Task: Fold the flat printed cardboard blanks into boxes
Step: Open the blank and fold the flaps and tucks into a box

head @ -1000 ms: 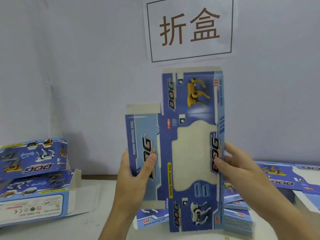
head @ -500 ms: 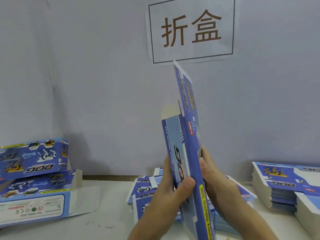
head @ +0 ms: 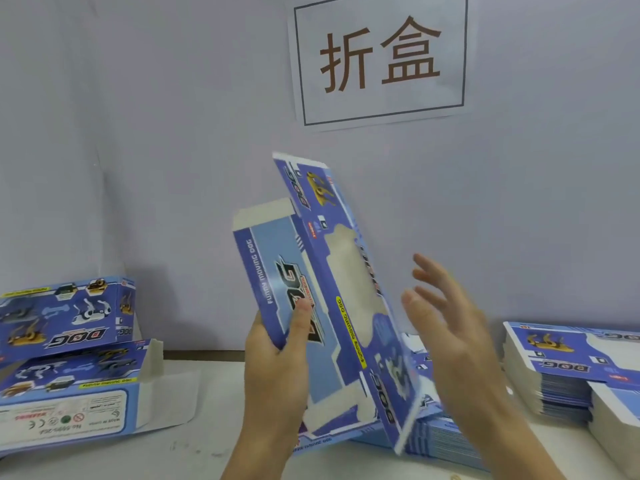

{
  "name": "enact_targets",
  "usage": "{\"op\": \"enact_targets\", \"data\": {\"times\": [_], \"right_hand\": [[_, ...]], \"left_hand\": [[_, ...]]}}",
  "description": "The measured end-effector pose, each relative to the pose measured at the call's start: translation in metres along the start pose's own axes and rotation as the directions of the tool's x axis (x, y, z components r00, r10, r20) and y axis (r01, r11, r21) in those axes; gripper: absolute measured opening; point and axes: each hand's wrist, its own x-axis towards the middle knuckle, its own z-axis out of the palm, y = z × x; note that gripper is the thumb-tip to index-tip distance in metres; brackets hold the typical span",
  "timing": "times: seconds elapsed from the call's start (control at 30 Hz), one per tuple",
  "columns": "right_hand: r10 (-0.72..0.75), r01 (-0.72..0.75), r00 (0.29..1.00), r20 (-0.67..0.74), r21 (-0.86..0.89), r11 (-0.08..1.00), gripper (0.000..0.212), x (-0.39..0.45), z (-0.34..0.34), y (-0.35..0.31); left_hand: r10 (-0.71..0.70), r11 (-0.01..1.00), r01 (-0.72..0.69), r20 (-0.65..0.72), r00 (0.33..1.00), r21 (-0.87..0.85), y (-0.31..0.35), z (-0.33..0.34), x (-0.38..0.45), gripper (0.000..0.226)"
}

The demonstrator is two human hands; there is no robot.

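The cardboard blank (head: pixel 322 296), centre frame, has swung back from edge-on to show its printed face, so I judge it creased and ready to open. My left hand (head: pixel 277 355) grips its left panel; my right hand (head: pixel 446 327) has let go, fingers spread. Thin glossy card, die-cut window, pale tabs.

The left hand (head: pixel 277 355) is raised on an upright forearm, thumb across the front of the blank (head: pixel 311 306) and fingers behind it, pinching its lower left panel. The right hand (head: pixel 450 327) is held up just beside the blank's right edge, fingers spread and straight, palm facing left, holding nothing; it looks motion-blurred.
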Motion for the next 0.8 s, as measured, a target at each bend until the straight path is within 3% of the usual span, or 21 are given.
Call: {"op": "enact_targets", "data": {"times": [0.07, 0.1, 0.17, 0.23, 0.27, 0.33, 0.43, 0.53, 0.63, 0.73, 0.8], "right_hand": [[-0.012, 0.006, 0.99, 0.138, 0.043, 0.999, 0.071, -0.005, 0.012, -0.011], [-0.007, -0.009, 0.978, 0.211, 0.078, 0.997, 0.079, -0.008, 0.018, -0.015], [-0.036, 0.021, 0.973, 0.226, 0.068, 0.997, 0.09, -0.01, 0.024, -0.016], [-0.066, 0.06, 0.988, 0.137, 0.048, 0.997, 0.063, -0.005, 0.022, -0.014], [-0.051, 0.047, 0.996, 0.078, 0.057, 0.997, 0.044, -0.002, 0.019, -0.014], [-0.003, 0.001, 1.0, 0.012, 0.095, 0.996, 0.025, 0.005, 0.007, -0.009], [0.058, -0.061, 0.998, 0.023, 0.156, 0.986, 0.019, 0.01, -0.014, -0.004], [0.089, -0.102, 0.994, 0.057, 0.287, 0.953, 0.02, 0.012, -0.029, 0.0], [0.099, -0.151, 0.977, 0.188, 0.287, 0.946, 0.022, 0.01, -0.03, 0.001], [0.063, -0.121, 0.966, 0.25, 0.223, 0.967, 0.022, 0.008, -0.025, 0.005], [0.025, -0.078, 0.959, 0.284, 0.179, 0.981, 0.034, 0.005, -0.018, 0.004]], "left_hand": [[0.131, 0.99, -0.137, 0.149, 0.98, 0.03, 0.003, 0.008, -0.01, 0.032], [0.146, 0.983, -0.17, 0.279, 0.949, 0.064, 0.004, 0.016, -0.015, 0.038], [0.084, 0.968, -0.182, 0.463, 0.882, 0.173, 0.003, 0.029, -0.026, 0.042], [0.098, 0.961, -0.216, 0.52, 0.848, 0.171, 0.005, 0.032, -0.029, 0.024], [0.138, 0.956, -0.251, 0.528, 0.838, 0.149, 0.006, 0.03, -0.028, 0.032], [0.195, 0.943, -0.296, 0.465, 0.863, 0.153, 0.01, 0.021, -0.024, 0.04], [0.279, 0.905, -0.335, 0.228, 0.933, 0.264, 0.01, 0.003, -0.009, 0.028], [0.222, 0.943, -0.242, 0.107, 0.969, 0.229, 0.013, -0.006, 0.001, 0.057], [0.125, 0.987, -0.139, 0.152, 0.98, 0.081, 0.019, -0.009, 0.002, 0.076], [0.141, 0.975, -0.168, 0.179, 0.974, 0.144, 0.025, -0.01, 0.001, 0.098], [0.129, 0.971, -0.167, 0.212, 0.969, 0.172, 0.027, -0.008, -0.001, 0.096]]}}
